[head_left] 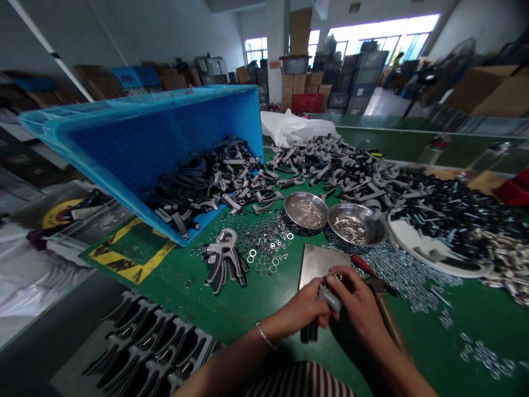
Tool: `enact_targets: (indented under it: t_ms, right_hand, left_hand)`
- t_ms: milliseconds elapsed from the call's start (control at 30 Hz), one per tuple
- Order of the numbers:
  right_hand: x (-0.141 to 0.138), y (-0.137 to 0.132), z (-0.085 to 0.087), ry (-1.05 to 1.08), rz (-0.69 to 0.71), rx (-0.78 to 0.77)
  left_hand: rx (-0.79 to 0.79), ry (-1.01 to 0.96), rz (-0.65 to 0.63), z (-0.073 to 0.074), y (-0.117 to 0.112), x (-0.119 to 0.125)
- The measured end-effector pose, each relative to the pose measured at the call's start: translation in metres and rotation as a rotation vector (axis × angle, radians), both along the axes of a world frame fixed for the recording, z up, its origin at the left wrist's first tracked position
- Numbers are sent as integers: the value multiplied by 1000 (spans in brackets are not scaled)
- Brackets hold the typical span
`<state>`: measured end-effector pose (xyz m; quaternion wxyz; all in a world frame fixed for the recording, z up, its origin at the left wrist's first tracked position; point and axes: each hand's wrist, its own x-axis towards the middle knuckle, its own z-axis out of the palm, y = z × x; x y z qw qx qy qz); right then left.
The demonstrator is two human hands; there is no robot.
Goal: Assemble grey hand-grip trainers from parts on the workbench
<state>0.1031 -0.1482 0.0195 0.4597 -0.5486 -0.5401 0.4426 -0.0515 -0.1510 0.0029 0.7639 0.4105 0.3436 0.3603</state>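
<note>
My left hand, with a bracelet at the wrist, is closed around a grey and black hand-grip part. Its dark handle ends hang below my fingers. From the other side my right hand pinches a small shiny metal piece at the top of that part; fingers cover most of it. Both hands are over the near edge of a flat metal plate. Beside my right hand lies a hammer, and a red-handled tool rests behind it.
A tipped blue crate spills grey and black handles. Two steel bowls hold small metal parts. Assembled hand grips stand left of loose rings. More grips lie in rows at lower left. Nuts and a white tray are right.
</note>
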Motion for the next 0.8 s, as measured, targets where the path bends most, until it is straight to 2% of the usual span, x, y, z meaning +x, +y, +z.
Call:
enact_targets:
  t_ms: [67, 133, 167, 233, 300, 367, 433, 500, 567, 667, 733, 800]
  right_hand:
    - [7, 7, 3, 16, 149, -21]
    - [8, 21, 5, -49, 341, -19]
    - [4, 31, 5, -146, 421, 16]
    - [-13, 59, 2, -387, 512, 121]
    - [-37, 92, -6, -566, 492, 205]
    - [-62, 124, -15, -660, 465, 233]
    - [-79, 148, -21, -741, 449, 238]
    - [-85, 158, -23, -782, 442, 236]
    - [-79, 153, -22, -765, 430, 234]
    - [-55, 123, -17, -661, 385, 213]
    - [-38, 94, -14, -477, 365, 143]
    - [-25, 66, -12, -81, 347, -40]
  left_hand:
    - [-46, -118, -197, 8, -5, -8]
    - [-95, -214, -238, 14, -9, -18]
    - [-119, -233, -201, 16, -10, -23]
    - [-128, -189, -10, 16, -11, -32]
    - [-71, -77, 252, 16, -8, -42]
    - [32, 46, 404, 18, -4, -53]
    - [113, 168, 378, 21, 4, -65]
    - [160, 282, 338, 25, 12, -76]
    - [196, 372, 429, 25, 22, -81]
    - [309, 482, 648, 24, 36, -76]
    - [436, 510, 643, 23, 43, -65]
    - [569, 490, 545, 24, 48, -52]
